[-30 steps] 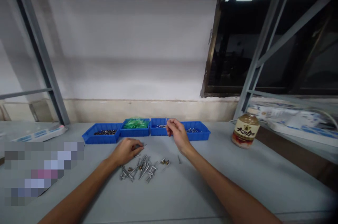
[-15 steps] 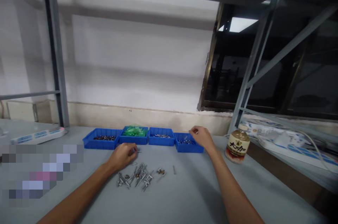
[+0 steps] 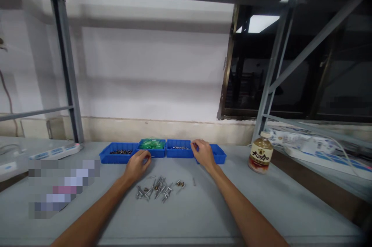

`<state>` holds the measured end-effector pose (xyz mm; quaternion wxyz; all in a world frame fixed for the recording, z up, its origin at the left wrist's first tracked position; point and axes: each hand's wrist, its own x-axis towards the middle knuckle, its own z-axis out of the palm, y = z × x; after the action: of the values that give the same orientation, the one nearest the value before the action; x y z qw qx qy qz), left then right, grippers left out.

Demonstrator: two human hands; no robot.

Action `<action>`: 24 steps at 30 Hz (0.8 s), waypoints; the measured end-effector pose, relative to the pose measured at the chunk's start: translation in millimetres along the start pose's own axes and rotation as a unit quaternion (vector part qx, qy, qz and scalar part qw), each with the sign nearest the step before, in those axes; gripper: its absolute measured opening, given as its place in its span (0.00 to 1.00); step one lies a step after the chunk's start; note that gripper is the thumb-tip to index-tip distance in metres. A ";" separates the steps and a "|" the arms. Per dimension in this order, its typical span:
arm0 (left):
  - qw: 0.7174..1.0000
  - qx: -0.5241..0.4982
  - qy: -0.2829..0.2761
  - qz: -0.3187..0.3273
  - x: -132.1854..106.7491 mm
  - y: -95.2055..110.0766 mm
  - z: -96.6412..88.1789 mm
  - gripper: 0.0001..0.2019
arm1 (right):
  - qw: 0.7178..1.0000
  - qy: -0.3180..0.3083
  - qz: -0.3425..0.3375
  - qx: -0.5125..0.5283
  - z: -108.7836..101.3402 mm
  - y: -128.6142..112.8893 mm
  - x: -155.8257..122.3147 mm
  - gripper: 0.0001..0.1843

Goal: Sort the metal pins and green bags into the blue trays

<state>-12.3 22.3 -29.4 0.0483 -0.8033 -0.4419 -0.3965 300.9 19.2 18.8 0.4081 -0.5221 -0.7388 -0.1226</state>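
My left hand (image 3: 136,165) is closed in a pinch on a thin metal pin whose tip pokes out toward the trays. It hovers just behind a loose pile of metal rivets and screws (image 3: 157,190) on the grey table (image 3: 188,220). My right hand (image 3: 204,154) has its fingers curled down over the edge between the third blue tray (image 3: 178,150) and the fourth blue tray (image 3: 220,156); what is in them is hidden. To the left sit a blue tray of green parts (image 3: 151,145) and a blue tray of dark small parts (image 3: 117,154).
A brown drink bottle (image 3: 260,157) stands right of the trays. A white power strip (image 3: 55,151) lies at the back left, and a blurred patch (image 3: 64,189) lies on the left. Grey rack posts (image 3: 68,76) rise at both sides. White items lie on the right ledge (image 3: 314,146).
My right hand held a pin up, reached right over the fourth tray, then came back left to the tray edge. My left hand stayed by the pile, and the view tilted up.
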 end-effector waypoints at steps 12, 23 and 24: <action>0.999 -0.018 0.033 0.028 3.3 2.5 1.3 0.06 | 0.984 -0.130 -0.111 0.052 34.6 -39.6 5.8 0.09; 0.997 -0.054 0.020 0.047 10.9 21.9 10.1 0.05 | 0.964 -0.182 -0.164 0.104 50.7 -76.3 11.6 0.15; 0.997 -0.057 0.022 0.046 12.4 25.3 12.2 0.05 | 0.963 -0.186 -0.168 0.103 51.5 -76.3 11.4 0.14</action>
<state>17.5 20.5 -22.4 0.0299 -0.8151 -0.3801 -0.4362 208.5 25.8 13.0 0.2885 -0.3595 -0.8873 -0.0138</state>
